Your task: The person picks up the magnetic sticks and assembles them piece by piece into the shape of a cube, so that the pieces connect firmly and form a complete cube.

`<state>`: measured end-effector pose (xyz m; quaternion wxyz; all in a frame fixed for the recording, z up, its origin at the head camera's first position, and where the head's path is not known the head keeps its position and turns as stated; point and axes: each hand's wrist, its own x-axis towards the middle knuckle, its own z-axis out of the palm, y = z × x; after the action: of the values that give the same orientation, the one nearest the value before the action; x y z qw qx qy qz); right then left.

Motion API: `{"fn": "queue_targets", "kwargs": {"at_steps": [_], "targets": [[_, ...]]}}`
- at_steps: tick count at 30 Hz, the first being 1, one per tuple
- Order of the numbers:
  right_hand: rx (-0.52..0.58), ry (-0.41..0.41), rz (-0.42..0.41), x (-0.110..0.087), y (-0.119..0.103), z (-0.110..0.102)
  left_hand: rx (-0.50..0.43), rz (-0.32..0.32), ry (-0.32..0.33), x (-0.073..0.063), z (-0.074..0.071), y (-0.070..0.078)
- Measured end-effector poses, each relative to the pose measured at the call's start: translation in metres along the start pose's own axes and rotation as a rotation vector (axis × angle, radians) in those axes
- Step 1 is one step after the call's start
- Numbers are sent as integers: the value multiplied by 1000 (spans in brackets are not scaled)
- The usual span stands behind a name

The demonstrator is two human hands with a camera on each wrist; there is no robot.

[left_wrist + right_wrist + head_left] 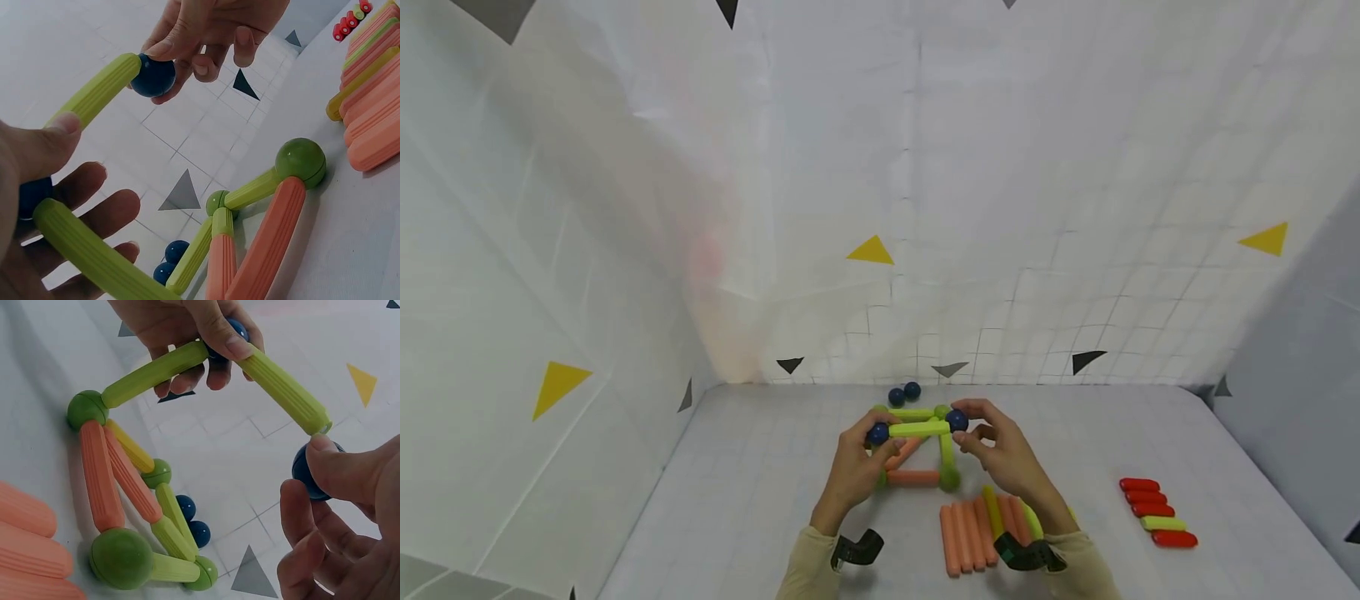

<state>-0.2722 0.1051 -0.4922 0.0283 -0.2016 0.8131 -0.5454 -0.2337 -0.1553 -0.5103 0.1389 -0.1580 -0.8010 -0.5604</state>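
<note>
My left hand (852, 465) pinches a blue ball (877, 433) between thumb and fingers. One yellow-green magnetic rod (156, 374) slants from this ball down to a green corner ball (87, 410). A second yellow-green rod (919, 428) spans from the same ball toward my right hand (1009, 454). There, thumb and fingers pinch another blue ball (307, 472), right at the rod's end. Below lies a four-sided frame with green balls (950, 477) at its corners, an orange front rod (913, 477), yellow-green rods (175, 569) and a diagonal crossing it.
Behind the frame sit two loose blue balls (904, 393). Several orange rods (964, 537) lie side by side in front, a yellow rod (992, 510) among them, partly under my right wrist. Red rods (1150, 509) and one yellow-green rod (1163, 524) form a column at right.
</note>
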Motion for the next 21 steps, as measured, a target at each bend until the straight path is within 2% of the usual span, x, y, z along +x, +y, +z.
{"fn": "queue_targets", "kwargs": {"at_steps": [5,13,17,21], "targets": [[-22,1,-9,-3,-2,-2,-6,-2,2,0,0,-1],[22,9,-68,-6,-4,-6,8,12,7,-1,0,-3],[26,-11,-53,-6,-4,-6,5,11,9,-1,0,-3],[67,-76,10,-5,2,-8,5,4,13,-1,1,-4]]}}
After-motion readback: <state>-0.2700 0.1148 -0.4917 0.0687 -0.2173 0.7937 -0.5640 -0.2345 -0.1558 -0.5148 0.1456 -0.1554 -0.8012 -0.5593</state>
